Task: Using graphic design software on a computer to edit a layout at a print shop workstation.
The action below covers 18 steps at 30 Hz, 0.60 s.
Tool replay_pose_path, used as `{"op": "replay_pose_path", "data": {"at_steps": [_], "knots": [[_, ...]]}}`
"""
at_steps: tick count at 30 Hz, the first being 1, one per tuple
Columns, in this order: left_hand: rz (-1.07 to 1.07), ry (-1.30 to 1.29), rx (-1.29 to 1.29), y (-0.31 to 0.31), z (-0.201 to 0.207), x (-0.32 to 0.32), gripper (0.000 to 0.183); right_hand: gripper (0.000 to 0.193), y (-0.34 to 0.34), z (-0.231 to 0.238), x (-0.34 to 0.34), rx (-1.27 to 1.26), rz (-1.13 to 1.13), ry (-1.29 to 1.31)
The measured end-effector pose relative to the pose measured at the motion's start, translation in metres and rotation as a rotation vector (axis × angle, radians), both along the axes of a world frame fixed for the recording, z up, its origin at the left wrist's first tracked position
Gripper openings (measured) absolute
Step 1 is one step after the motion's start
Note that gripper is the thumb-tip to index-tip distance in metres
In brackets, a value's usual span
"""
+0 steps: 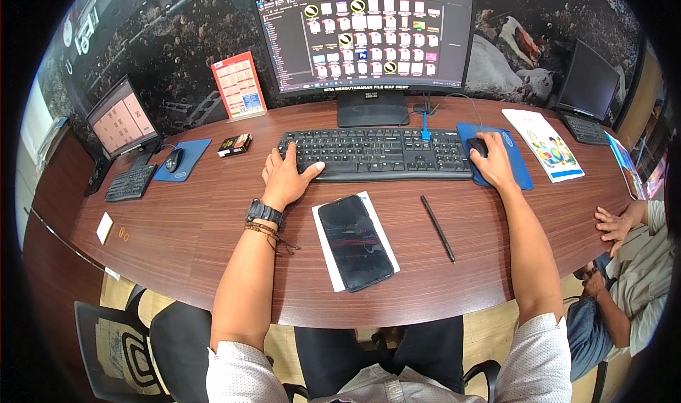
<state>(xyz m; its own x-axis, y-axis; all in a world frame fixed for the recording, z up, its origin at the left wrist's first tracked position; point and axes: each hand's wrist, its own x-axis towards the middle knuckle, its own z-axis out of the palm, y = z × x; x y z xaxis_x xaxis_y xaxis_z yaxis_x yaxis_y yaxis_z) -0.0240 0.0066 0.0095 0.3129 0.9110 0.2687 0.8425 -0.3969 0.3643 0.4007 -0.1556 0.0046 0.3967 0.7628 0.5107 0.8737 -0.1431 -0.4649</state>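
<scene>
My left hand rests on the left end of a black keyboard, fingers spread over the keys and thumb along its front edge. A black watch and bead bracelets circle that wrist. My right hand covers a black mouse on a blue mouse pad. A curved monitor full of file icons stands behind the keyboard. A black phone lies face up on a white sheet in front of the keyboard, with a black pen to its right.
A second screen, small keyboard and mouse sit at the far left. A red calendar card leans on the wall. A booklet and laptop lie right. Another person's hand rests on the table's right edge.
</scene>
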Motion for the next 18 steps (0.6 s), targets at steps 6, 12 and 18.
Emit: {"op": "replay_pose_path", "data": {"at_steps": [6, 12, 18], "knots": [[-0.002, -0.013, -0.027, -0.0002, 0.0005, 0.0014, 0.096, 0.042, -0.0002, -0.0016, 0.0019, 0.020, 0.009, -0.016], [0.002, -0.005, -0.025, -0.0011, 0.0021, -0.0010, 0.096, 0.043, 0.0004, 0.0003, -0.0004, 0.013, 0.014, 0.004], [0.007, -0.002, -0.029, -0.0014, 0.0015, 0.0008, 0.096, 0.044, -0.0001, -0.0003, 0.0000, 0.000, 0.001, 0.006]]}}
